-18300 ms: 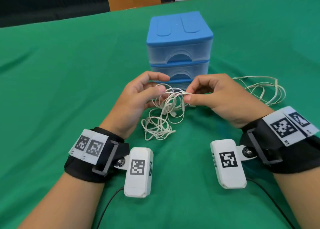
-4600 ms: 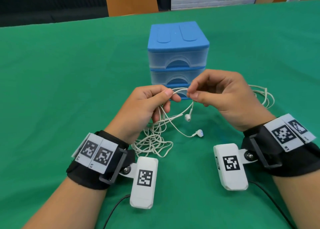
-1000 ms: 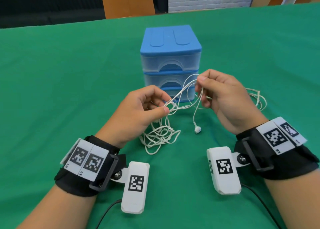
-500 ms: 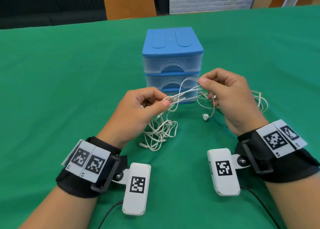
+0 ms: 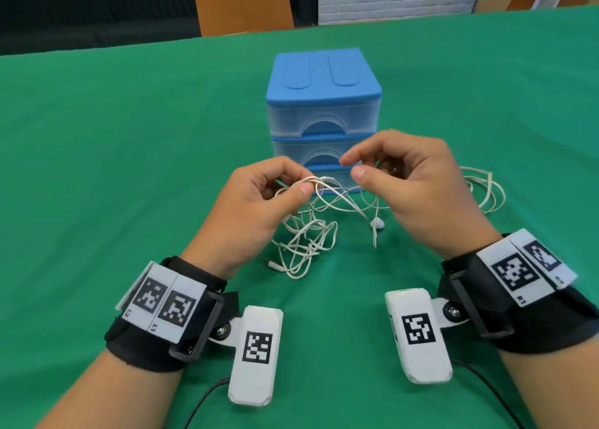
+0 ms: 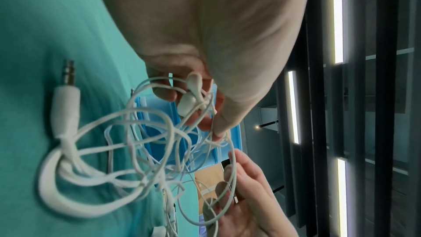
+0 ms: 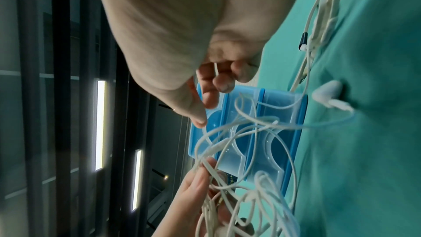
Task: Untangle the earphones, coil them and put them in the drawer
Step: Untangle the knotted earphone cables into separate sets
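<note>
The white earphones [image 5: 308, 237] lie in a tangle on the green cloth between my hands, with strands rising to both. My left hand [image 5: 304, 185] pinches a bunch of strands between thumb and forefinger; in the left wrist view one earbud [image 6: 189, 100] sits inside its fingers [image 6: 166, 95]. My right hand [image 5: 351, 166] has thumb and forefinger apart, and a strand runs through its curled lower fingers [image 7: 223, 82]. The other earbud [image 5: 377, 224] lies on the cloth below it. The jack plug [image 5: 272, 264] points left. The blue drawer unit [image 5: 324, 120] stands just behind, drawers closed.
Another loose bundle of white cable [image 5: 479, 188] lies on the cloth behind my right hand. The green table [image 5: 129, 169] stretches wide to the left and right. Dark panels and a wooden board stand beyond its far edge.
My right thumb and forefinger have let go of the strands they were pulling taut. Those strands now hang slack from my left hand, and both hands sit slightly lower.
</note>
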`<state>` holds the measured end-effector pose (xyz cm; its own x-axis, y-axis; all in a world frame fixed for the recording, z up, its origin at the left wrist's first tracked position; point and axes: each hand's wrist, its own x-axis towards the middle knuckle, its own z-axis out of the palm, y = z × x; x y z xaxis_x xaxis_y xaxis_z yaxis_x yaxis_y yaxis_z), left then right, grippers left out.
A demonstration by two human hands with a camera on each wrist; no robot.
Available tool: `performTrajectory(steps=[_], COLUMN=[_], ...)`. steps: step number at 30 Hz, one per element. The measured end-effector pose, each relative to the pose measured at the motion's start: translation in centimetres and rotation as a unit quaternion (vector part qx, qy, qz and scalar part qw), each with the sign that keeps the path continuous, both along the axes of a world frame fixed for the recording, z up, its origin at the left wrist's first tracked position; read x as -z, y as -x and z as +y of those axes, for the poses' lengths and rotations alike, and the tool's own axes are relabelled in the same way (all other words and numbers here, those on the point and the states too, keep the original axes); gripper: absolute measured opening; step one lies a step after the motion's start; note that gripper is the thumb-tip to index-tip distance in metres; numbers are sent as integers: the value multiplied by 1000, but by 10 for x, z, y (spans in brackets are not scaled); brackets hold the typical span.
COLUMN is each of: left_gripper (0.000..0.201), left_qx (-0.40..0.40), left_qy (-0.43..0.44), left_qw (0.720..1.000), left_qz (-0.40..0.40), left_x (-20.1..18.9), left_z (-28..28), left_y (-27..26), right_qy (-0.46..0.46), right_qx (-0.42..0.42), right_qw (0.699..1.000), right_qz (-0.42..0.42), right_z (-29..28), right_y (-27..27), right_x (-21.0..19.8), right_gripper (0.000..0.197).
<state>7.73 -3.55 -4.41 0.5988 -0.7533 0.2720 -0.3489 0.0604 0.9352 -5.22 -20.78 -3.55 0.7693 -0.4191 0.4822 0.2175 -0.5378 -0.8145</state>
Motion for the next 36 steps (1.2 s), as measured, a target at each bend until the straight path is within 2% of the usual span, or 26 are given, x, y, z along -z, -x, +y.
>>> performTrajectory(steps=[3, 6, 8, 12, 17, 20, 22, 25, 28, 32, 36], left_gripper=[2, 3, 5, 3, 5, 17, 17, 20, 25, 24, 36], left_qx=[18, 27, 20, -21, -73, -126, -171, -197, -143, -55, 88], left_qy=[-2, -3, -2, 14, 5, -13, -28, -32, 10, 18, 10], left_qw=[1000, 999, 999, 997, 994, 989, 982, 976, 985, 993, 996], left_qz=[-7, -30, -48, -69, -80, -78, -82, -92, -99, -107, -34], left_x=[0, -1, -2, -4, -1, 1, 3, -1, -8, -13, -11], left_z=[0, 0, 0, 0, 0, 0, 1, 3, 4, 5, 3], left_y=[2, 3, 3, 3, -2, -7, -11, -10, -4, 2, 10], right_qy=[50, 69, 63, 8, -96, -157, -208, -233, -214, -119, -87], right_qx=[-27, -48, -40, 40, 136, 150, 149, 106, 35, -68, -140], right_qw=[997, 992, 994, 998, 986, 975, 964, 963, 975, 991, 985], right_qz=[61, 92, 85, 43, -2, -45, -73, -83, -47, 10, 43], right_z=[-3, 2, 3, -5, -17, -18, -19, -18, -13, -4, 5], right_y=[1, 0, -1, -3, -3, -2, -1, -1, -1, -2, 0], right_x=[4, 3, 2, 5, 6, 1, -3, -6, -4, -1, -3], right_gripper=[21, 6, 8, 15, 12, 18, 21, 17, 17, 25, 22])
